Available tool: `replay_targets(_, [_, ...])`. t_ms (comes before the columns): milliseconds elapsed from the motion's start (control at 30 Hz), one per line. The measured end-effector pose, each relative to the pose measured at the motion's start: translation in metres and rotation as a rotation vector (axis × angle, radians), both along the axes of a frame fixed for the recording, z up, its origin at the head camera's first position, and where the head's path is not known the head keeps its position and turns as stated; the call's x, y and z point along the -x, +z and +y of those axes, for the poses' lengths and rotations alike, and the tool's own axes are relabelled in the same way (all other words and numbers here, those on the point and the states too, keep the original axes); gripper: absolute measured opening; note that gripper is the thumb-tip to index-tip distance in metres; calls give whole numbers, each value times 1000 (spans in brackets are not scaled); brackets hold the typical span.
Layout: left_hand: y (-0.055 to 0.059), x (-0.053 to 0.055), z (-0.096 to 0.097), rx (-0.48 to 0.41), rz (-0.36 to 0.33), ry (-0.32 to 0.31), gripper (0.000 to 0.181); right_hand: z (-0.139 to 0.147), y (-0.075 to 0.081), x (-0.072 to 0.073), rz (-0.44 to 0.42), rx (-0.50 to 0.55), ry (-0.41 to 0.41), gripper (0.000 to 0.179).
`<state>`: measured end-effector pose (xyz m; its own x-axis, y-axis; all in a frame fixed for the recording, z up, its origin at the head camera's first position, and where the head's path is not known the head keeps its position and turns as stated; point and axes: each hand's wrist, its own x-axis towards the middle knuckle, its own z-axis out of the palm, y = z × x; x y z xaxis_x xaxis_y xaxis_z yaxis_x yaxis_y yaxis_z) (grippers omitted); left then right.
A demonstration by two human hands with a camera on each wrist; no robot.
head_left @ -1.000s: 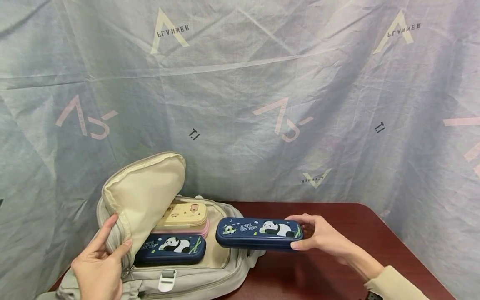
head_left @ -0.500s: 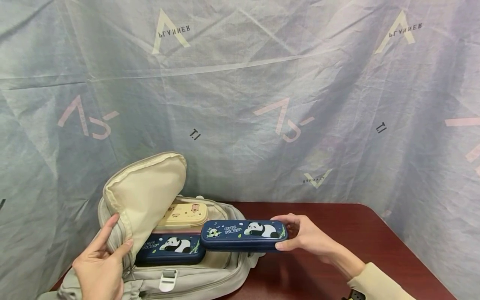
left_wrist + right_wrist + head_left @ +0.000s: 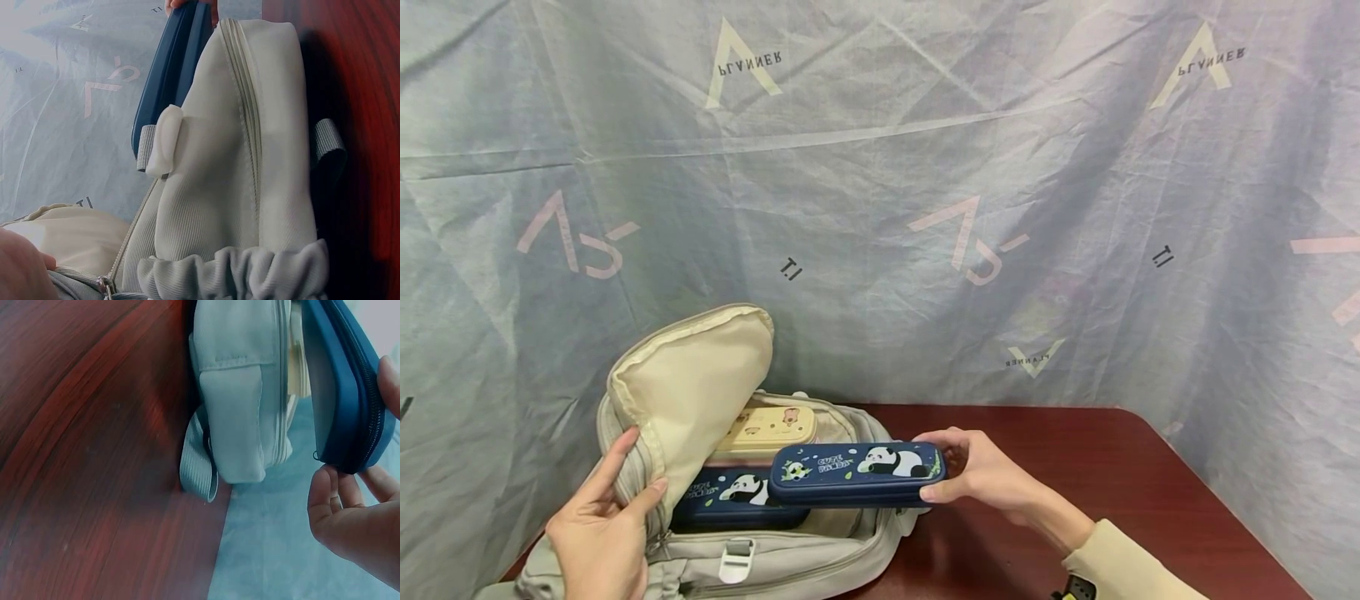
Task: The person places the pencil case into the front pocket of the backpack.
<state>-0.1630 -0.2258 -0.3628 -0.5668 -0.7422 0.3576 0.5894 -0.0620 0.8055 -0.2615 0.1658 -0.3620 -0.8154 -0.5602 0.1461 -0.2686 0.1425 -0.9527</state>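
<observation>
A pale grey-green backpack lies on its back with its main compartment unzipped. My left hand grips the edge of its cream-lined flap, keeping it raised. A navy pencil case with a panda print is held at its right end between thumb and fingers of my right hand, above the bag opening. The right wrist view shows this case's zipper along its side. Inside the bag, a matching navy panda pencil case is partly covered by the held one. Behind it sits a cream pencil case.
A dark red wood table extends to the right of the bag. Grey printed cloth hangs behind. A strap buckle lies on the bag's near side, and a strap loop sticks out toward the table.
My right hand has carried the held pencil case left, from beside the bag's right part to over its opening, now overlapping the other navy case. My left hand stays on the flap.
</observation>
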Motion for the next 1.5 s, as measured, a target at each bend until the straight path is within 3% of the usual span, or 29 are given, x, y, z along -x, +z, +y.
replay_targets(167, [0, 0, 1, -4, 9, 0, 74, -13, 1, -1, -40, 33, 13, 63])
replay_targets(700, [0, 1, 2, -9, 11, 8, 73, -47, 0, 1, -73, 4, -18, 66])
replay_targets(1200, [-1, 1, 2, -14, -25, 7, 74, -79, -5, 1, -39, -15, -52, 60])
replay_targets(1500, [-1, 2, 1, -34, 21, -17, 74, -99, -6, 1, -50, 6, -37, 56])
